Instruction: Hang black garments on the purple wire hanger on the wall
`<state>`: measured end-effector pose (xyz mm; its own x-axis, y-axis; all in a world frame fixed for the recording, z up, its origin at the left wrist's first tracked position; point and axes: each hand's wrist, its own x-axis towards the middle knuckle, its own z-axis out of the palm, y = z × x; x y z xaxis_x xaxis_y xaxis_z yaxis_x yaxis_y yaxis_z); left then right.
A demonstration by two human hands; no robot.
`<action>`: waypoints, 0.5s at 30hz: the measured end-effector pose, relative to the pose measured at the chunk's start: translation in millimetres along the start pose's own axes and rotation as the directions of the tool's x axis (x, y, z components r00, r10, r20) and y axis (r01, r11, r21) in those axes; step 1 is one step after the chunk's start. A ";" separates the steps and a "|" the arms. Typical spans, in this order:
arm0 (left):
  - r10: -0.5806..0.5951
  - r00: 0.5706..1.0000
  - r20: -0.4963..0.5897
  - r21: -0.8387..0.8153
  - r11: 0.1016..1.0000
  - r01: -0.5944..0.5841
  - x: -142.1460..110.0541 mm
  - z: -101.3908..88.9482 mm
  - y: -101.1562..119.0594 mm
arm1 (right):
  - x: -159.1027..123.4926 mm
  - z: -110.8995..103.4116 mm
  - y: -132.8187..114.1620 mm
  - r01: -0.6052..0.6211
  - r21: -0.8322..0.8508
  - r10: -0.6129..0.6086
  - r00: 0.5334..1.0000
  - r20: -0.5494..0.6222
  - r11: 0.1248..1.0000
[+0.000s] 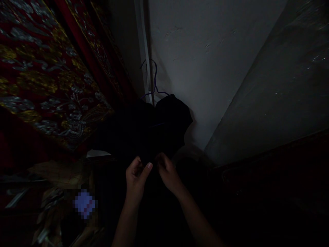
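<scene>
A black garment (169, 120) hangs on a purple wire hanger (155, 73) against the wall; its folds are lost in the dark. My left hand (137, 173) is at the front of the cloth, fingers curled and thumb pressing toward them on the fabric. Just to its right, my right hand (167, 171) pinches the same garment, its fingertips partly sunk in shadow. The two hands are close together but apart. What part of the garment they hold cannot be made out.
Red cloth with gold and silver embroidery (51, 75) hangs at the left. A pale vertical strip (145, 37) runs down the grey wall (200, 61) behind the hanger. Cluttered items and a blurred bluish patch (84, 204) lie at lower left. Clear plastic sheeting (277, 92) is at right.
</scene>
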<state>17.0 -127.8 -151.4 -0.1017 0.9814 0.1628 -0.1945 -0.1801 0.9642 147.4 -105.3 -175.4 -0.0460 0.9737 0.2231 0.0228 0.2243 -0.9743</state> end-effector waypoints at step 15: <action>0.055 0.981 0.184 0.426 0.895 -0.130 13.9 -0.3 -51.8 | -1.4 -8.7 0.7 -0.359 0.187 0.351 0.933 0.075 0.914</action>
<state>25.4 -104.9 -199.1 0.0686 0.9655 0.2512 0.2549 -0.2604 0.9312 156.2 -106.1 -176.1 -0.1101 0.9845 -0.1364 -0.1496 -0.1521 -0.9770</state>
